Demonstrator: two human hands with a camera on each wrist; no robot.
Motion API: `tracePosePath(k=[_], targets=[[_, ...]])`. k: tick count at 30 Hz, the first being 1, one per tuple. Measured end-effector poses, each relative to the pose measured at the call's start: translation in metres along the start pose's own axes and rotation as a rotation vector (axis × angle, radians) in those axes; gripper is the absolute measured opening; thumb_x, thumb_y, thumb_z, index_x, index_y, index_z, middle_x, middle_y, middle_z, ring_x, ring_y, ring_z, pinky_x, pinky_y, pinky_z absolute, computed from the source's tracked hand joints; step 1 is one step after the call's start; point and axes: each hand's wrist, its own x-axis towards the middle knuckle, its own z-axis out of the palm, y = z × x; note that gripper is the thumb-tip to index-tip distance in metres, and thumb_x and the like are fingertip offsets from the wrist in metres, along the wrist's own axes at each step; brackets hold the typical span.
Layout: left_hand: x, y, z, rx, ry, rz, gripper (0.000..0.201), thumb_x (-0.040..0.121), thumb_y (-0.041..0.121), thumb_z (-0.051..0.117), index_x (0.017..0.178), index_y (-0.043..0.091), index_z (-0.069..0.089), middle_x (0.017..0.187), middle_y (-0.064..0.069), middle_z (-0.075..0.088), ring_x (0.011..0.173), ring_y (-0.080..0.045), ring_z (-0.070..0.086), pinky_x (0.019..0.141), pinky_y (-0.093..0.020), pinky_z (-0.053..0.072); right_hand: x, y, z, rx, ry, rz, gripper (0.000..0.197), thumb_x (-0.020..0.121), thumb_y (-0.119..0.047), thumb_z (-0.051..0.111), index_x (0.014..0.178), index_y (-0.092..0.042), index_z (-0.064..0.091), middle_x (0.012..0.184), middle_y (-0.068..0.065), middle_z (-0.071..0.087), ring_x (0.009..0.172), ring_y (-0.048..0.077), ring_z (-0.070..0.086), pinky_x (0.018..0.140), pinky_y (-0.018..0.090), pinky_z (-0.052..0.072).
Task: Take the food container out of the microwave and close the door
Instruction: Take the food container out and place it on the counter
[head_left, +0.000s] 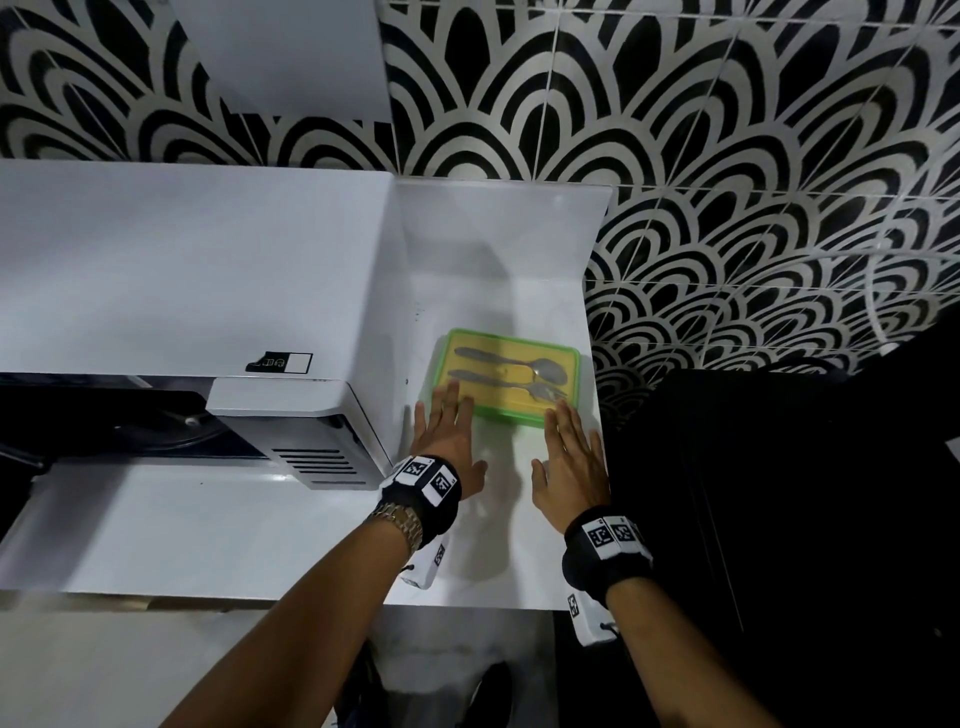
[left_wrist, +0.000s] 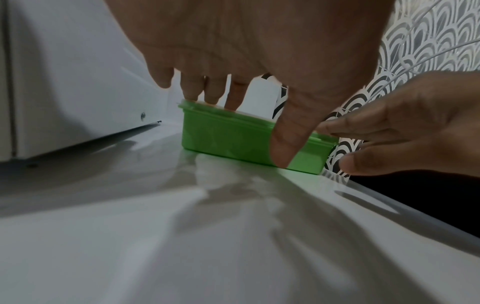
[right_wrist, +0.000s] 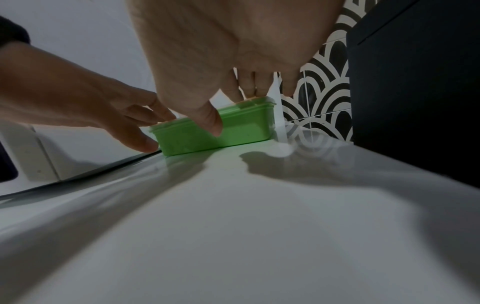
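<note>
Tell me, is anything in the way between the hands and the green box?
No. The food container sits on the white counter beside the microwave, and the left hand and right hand already reach its near edge with straight fingers.

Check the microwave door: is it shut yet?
Open. In the head view the microwave shows its dark cavity and turntable at the front left, with the door swung out. The container is already out, on the counter.

Microwave (head_left: 182, 291) interior mostly out of frame
</note>
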Motion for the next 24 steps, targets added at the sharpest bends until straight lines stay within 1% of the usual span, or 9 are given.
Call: tracePosePath(k=[6, 9, 13, 16, 17, 19, 21, 22, 24], targets=[[0.003, 0.006, -0.006, -0.002, -0.017, -0.031, 0.099, 0.083, 0.046, 0.058, 0.151, 0.009, -0.003, 0.160, -0.011, -0.021, 0.148, -0.029, -0.016, 0.118, -0.049, -0.010, 0.000, -0.004, 0.001, -0.010, 0.016, 0.004, 0.074, 0.080, -0.021, 0.064, 0.146, -0.002, 0.036, 0.158, 0.015, 0.025, 0.146, 0.028, 0.025, 0.116, 0.053, 0.023], [0.004, 0.007, -0.008, -0.010, -0.018, -0.032, 0.100, 0.083, 0.047, 0.058, 0.151, 0.008, -0.003, 0.160, -0.012, -0.021, 0.147, -0.030, -0.017, 0.117, -0.049, -0.011, -0.001, -0.003, 0.001, -0.007, 0.010, 0.001, 0.074, 0.081, -0.021, 0.063, 0.147, -0.002, 0.034, 0.159, 0.015, 0.024, 0.147, 0.028, 0.024, 0.116, 0.052, 0.021], [-0.001, 0.007, -0.007, -0.027, 0.011, -0.024, 0.101, 0.084, 0.048, 0.057, 0.151, 0.006, -0.005, 0.159, -0.013, -0.023, 0.147, -0.030, -0.019, 0.116, -0.046, -0.014, -0.003, -0.002, 0.005, 0.003, 0.033, 0.007, 0.076, 0.079, -0.023, 0.065, 0.145, -0.001, 0.036, 0.157, 0.016, 0.028, 0.145, 0.028, 0.027, 0.117, 0.053, 0.022], [-0.008, 0.006, -0.006, -0.056, 0.056, 0.012, 0.102, 0.084, 0.047, 0.056, 0.151, 0.008, -0.009, 0.158, -0.011, -0.025, 0.146, -0.027, -0.022, 0.116, -0.044, -0.015, -0.008, -0.005, 0.007, 0.018, 0.078, -0.016, 0.076, 0.077, -0.021, 0.066, 0.145, 0.000, 0.037, 0.156, 0.017, 0.029, 0.145, 0.029, 0.029, 0.118, 0.051, 0.018], [-0.011, 0.006, -0.006, -0.064, 0.069, 0.024, 0.102, 0.084, 0.047, 0.057, 0.151, 0.008, -0.010, 0.158, -0.011, -0.025, 0.146, -0.026, -0.022, 0.116, -0.044, -0.015, -0.010, -0.007, 0.008, 0.015, 0.086, -0.031, 0.075, 0.077, -0.021, 0.064, 0.144, 0.001, 0.038, 0.155, 0.017, 0.030, 0.144, 0.029, 0.030, 0.119, 0.048, 0.014], [-0.017, 0.004, -0.004, -0.060, 0.085, 0.039, 0.102, 0.084, 0.048, 0.057, 0.151, 0.009, -0.010, 0.159, -0.010, -0.025, 0.146, -0.025, -0.022, 0.116, -0.043, -0.014, -0.016, -0.014, 0.009, 0.004, 0.100, -0.063, 0.068, 0.079, -0.024, 0.055, 0.141, 0.002, 0.043, 0.153, 0.019, 0.035, 0.142, 0.031, 0.035, 0.117, 0.043, 0.007], [-0.023, 0.003, -0.002, -0.065, 0.093, 0.052, 0.102, 0.084, 0.047, 0.057, 0.151, 0.009, -0.010, 0.159, -0.009, -0.023, 0.147, -0.024, -0.020, 0.118, -0.044, -0.011, -0.022, -0.021, 0.011, 0.012, 0.103, -0.090, 0.066, 0.081, -0.029, 0.046, 0.140, 0.001, 0.044, 0.151, 0.019, 0.038, 0.140, 0.030, 0.037, 0.115, 0.042, 0.007], [-0.026, 0.001, -0.001, -0.073, 0.092, 0.057, 0.102, 0.084, 0.046, 0.058, 0.151, 0.010, -0.010, 0.159, -0.009, -0.022, 0.147, -0.024, -0.019, 0.118, -0.043, -0.011, -0.025, -0.025, 0.012, 0.020, 0.105, -0.108, 0.065, 0.082, -0.029, 0.045, 0.140, 0.001, 0.044, 0.151, 0.019, 0.039, 0.140, 0.031, 0.037, 0.115, 0.042, 0.008], [-0.033, -0.002, 0.003, -0.081, 0.097, 0.063, 0.101, 0.085, 0.045, 0.058, 0.151, 0.010, -0.010, 0.160, -0.009, -0.020, 0.148, -0.025, -0.016, 0.116, -0.041, -0.011, -0.030, -0.031, 0.016, 0.040, 0.101, -0.140, 0.063, 0.084, -0.027, 0.050, 0.140, 0.000, 0.044, 0.150, 0.020, 0.040, 0.140, 0.033, 0.037, 0.115, 0.044, 0.012]])
